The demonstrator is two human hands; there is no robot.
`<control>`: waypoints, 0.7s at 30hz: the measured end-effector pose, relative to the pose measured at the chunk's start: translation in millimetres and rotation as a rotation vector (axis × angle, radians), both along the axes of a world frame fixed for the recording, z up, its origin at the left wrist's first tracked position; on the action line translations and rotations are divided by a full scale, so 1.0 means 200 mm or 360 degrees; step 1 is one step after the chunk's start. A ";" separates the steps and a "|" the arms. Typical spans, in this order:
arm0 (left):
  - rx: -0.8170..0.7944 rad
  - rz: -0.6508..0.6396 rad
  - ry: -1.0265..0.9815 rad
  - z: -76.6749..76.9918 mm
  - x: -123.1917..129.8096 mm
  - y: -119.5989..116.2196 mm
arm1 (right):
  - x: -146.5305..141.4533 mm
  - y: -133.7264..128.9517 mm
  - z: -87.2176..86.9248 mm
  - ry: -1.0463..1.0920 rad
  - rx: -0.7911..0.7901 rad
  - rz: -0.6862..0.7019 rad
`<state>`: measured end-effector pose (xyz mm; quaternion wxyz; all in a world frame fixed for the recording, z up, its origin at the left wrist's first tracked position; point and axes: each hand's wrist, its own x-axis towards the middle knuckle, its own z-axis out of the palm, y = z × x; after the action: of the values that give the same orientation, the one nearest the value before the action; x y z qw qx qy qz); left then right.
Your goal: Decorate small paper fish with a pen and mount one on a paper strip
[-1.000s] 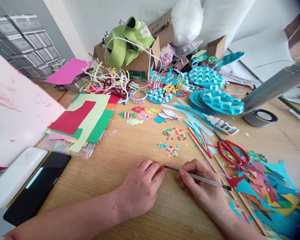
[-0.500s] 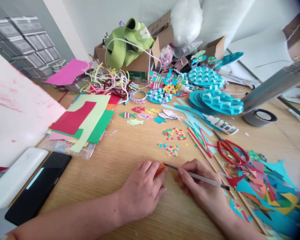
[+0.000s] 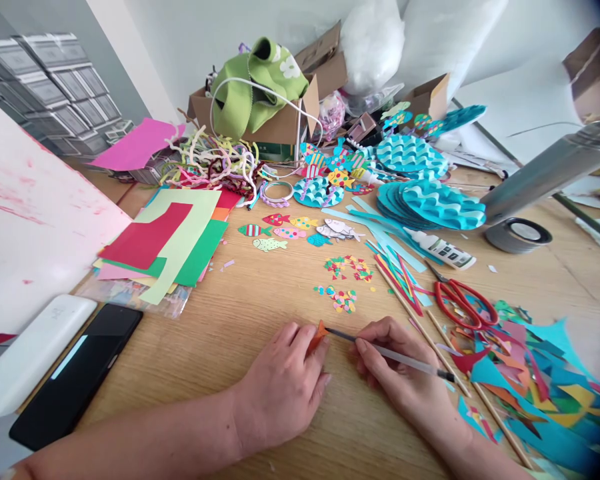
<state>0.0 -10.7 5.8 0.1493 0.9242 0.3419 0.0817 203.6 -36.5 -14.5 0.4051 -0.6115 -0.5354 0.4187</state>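
Head view, with the orange cutout (image 3: 318, 337) taken as the dial's centre: it is pinned on the counter (image 3: 215, 347) by the left hand (image 3: 290, 380), laid palm down with fingers bent and close together, so much of it is hidden. The pen (image 3: 410, 362) is gripped for writing by the right hand (image 3: 403, 390), at three o'clock, fingers closed round the barrel. The nib is held at the cutout's edge; whether contact is made cannot be told.

A stray mark could be made if the small cutout were to slip from under the fingertips, or a crease if the pen were pressed too hard. Wet ink could be smudged by the nearby fingers. The loose confetti (image 3: 344, 301), at one o'clock, could be scattered by a knuckle pushed forward.

Dark printing is carried by the glue bottle (image 3: 443, 249), at two o'clock, but it cannot be read. Faint marks on the white power bank (image 3: 40, 353), at nine o'clock, are equally illegible, and no brand can be made out.
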 end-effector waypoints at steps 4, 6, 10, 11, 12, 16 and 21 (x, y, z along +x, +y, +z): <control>-0.0058 0.0023 0.0010 0.00 0.00 0.00 | -0.01 0.01 -0.01 0.0027 -0.0023 0.0055; -0.0085 0.0035 0.0007 0.01 0.00 0.00 | -0.01 0.01 0.00 0.0029 -0.0026 0.0068; -0.0119 0.0043 0.0011 0.02 0.00 0.00 | -0.01 0.02 0.00 0.0034 -0.0029 0.0081; -0.0122 0.0040 0.0014 0.02 0.00 0.00 | -0.01 0.02 0.00 0.0037 -0.0026 0.0081; -0.0125 0.0037 0.0019 0.02 0.00 0.00 | -0.01 0.02 0.00 0.0038 -0.0023 0.0081; -0.0128 0.0029 0.0039 0.02 0.00 0.00 | 0.00 0.02 0.00 0.0036 -0.0022 0.0088; -0.0117 0.0035 0.0041 0.02 0.01 0.00 | -0.01 0.02 0.00 0.0032 -0.0037 0.0106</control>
<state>1.1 -10.2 9.2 0.1778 0.9152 0.3568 0.0589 202.1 -32.8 -15.3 0.3892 -0.5938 -0.5463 0.4443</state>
